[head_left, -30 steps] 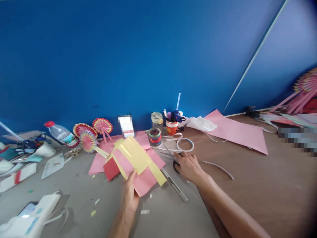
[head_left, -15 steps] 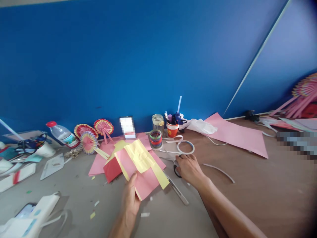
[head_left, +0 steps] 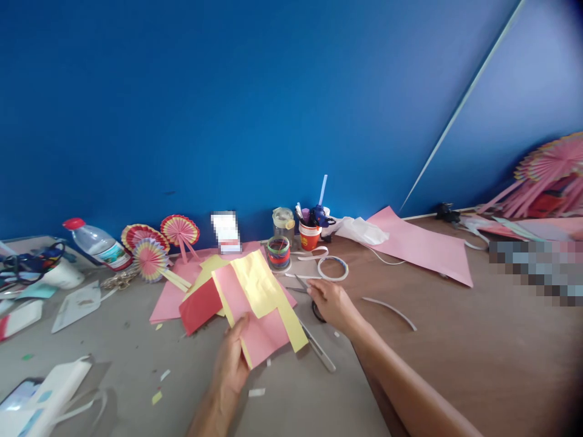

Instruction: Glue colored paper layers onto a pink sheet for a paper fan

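My left hand (head_left: 230, 364) pinches the near edge of a sheaf of pink, yellow and red paper sheets (head_left: 255, 303), lifted a little off the table. My right hand (head_left: 332, 302) rests palm down on black-handled scissors (head_left: 308, 292), whose blades point away toward a ring of white tape (head_left: 333, 267). Its fingers curl over the handles. A metal ruler (head_left: 316, 347) lies on the table between my two hands.
Along the blue wall stand a water bottle (head_left: 98, 244), folded paper fans (head_left: 152, 246), a jar of rubber bands (head_left: 278, 252) and a red pen cup (head_left: 310, 233). A large pink sheet (head_left: 421, 246) lies at the right. Paper scraps and a white bag (head_left: 50, 388) lie at the left.
My right hand has settled onto the scissors and closed over their handles. The paper sheaf tilted slightly in my left hand; the view shifted a little to the right.
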`<action>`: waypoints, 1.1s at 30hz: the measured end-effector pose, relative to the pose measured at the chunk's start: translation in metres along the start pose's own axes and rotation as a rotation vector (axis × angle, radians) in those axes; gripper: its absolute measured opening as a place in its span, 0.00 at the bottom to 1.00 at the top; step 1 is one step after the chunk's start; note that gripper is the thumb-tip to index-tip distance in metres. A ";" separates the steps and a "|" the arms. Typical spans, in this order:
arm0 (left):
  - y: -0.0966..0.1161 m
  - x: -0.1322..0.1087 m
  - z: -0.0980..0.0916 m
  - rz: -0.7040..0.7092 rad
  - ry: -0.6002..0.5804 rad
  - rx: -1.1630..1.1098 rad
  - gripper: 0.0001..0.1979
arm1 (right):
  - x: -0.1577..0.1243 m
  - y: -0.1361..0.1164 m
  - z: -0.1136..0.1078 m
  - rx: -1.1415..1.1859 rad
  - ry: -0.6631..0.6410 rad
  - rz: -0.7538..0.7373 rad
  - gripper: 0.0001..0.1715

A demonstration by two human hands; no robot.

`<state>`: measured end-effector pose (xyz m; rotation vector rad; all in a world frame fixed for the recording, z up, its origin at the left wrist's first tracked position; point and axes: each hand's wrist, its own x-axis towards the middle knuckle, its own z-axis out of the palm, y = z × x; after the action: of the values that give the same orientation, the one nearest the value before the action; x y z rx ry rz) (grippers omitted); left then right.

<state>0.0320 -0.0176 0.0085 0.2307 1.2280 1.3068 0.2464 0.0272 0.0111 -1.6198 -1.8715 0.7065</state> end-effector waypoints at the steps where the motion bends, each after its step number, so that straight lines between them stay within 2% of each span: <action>1: 0.000 -0.001 0.001 -0.001 -0.013 -0.006 0.16 | 0.000 -0.003 0.001 0.182 -0.037 0.015 0.20; 3: -0.001 -0.004 0.003 -0.009 -0.044 -0.023 0.18 | -0.001 -0.009 0.006 0.486 -0.149 0.018 0.25; 5: -0.003 -0.005 0.005 -0.040 -0.088 -0.036 0.18 | -0.003 -0.014 0.011 0.626 -0.206 0.028 0.25; 10: -0.009 -0.005 0.003 -0.124 -0.125 0.004 0.16 | -0.002 -0.015 0.024 0.675 -0.120 0.187 0.11; 17: -0.009 0.000 0.000 -0.046 -0.204 0.020 0.15 | -0.001 -0.008 0.023 0.701 -0.092 0.177 0.07; 19: -0.006 0.005 -0.002 0.071 -0.188 0.033 0.14 | -0.001 -0.008 0.020 0.680 -0.095 0.164 0.07; 21: -0.003 0.010 -0.007 0.281 -0.083 0.094 0.15 | -0.002 -0.009 0.016 0.639 -0.125 0.149 0.09; 23: -0.001 0.013 -0.013 0.590 0.067 0.225 0.19 | -0.003 -0.010 0.012 0.585 -0.171 0.123 0.12; 25: 0.002 0.011 -0.019 0.959 0.152 0.427 0.22 | -0.004 -0.012 0.006 0.534 -0.218 0.077 0.15; 27: 0.004 0.003 -0.022 1.270 0.099 0.667 0.20 | -0.005 -0.013 0.001 0.479 -0.278 0.024 0.18; 28: 0.004 -0.001 -0.021 1.360 0.028 0.787 0.17 | -0.006 -0.013 -0.001 0.453 -0.317 -0.003 0.19; 30: 0.004 -0.010 -0.017 1.391 -0.152 0.978 0.14 | -0.008 -0.014 -0.005 0.416 -0.413 -0.068 0.22; 33: 0.003 -0.017 -0.007 1.173 -0.334 1.091 0.15 | -0.011 -0.017 -0.006 0.385 -0.519 -0.185 0.25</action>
<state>0.0281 -0.0340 0.0175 2.0999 1.4215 1.2508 0.2403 0.0146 0.0262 -1.0675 -2.0288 1.4049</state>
